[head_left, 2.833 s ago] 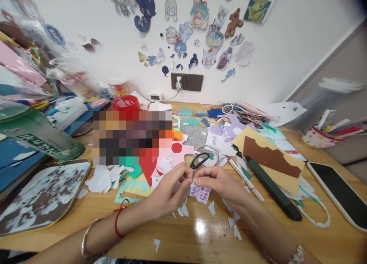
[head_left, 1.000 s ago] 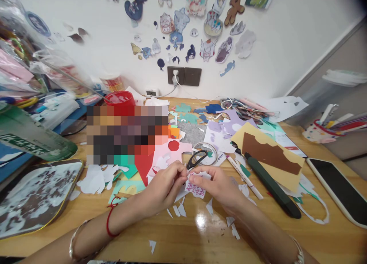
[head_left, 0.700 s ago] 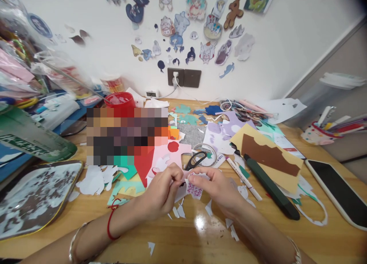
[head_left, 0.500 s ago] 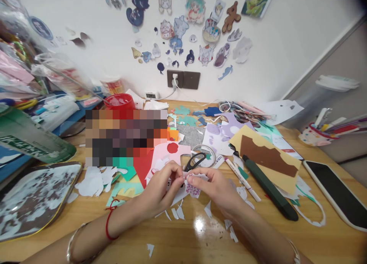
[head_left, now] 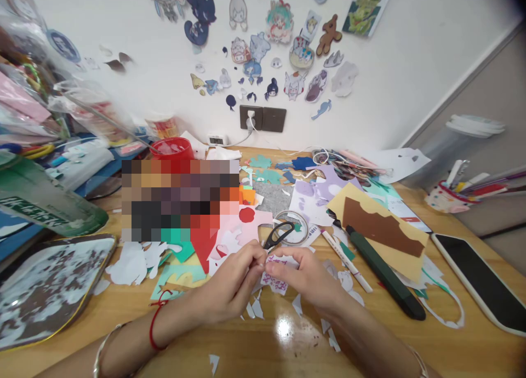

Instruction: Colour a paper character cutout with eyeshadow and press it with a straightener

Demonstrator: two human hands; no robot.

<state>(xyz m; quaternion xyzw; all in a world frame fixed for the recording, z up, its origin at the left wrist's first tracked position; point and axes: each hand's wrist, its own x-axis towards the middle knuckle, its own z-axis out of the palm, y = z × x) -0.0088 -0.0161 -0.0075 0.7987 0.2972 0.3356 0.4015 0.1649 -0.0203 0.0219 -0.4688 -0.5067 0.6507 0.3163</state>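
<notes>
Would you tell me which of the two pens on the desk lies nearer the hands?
The slim white marker pen; the thick dark green pen lies beyond it.

A white wall (head_left: 411,66) rises behind a wooden desk (head_left: 246,359). Cartoon stickers (head_left: 279,22) crowd the upper part of the wall. Low on it sits a dark double socket (head_left: 263,118), with a white plug (head_left: 248,116) in its left half. At the right a grey-brown panel (head_left: 489,87) meets the wall along a slanting edge. A bright glare (head_left: 283,327) shines on the varnished desktop.
</notes>
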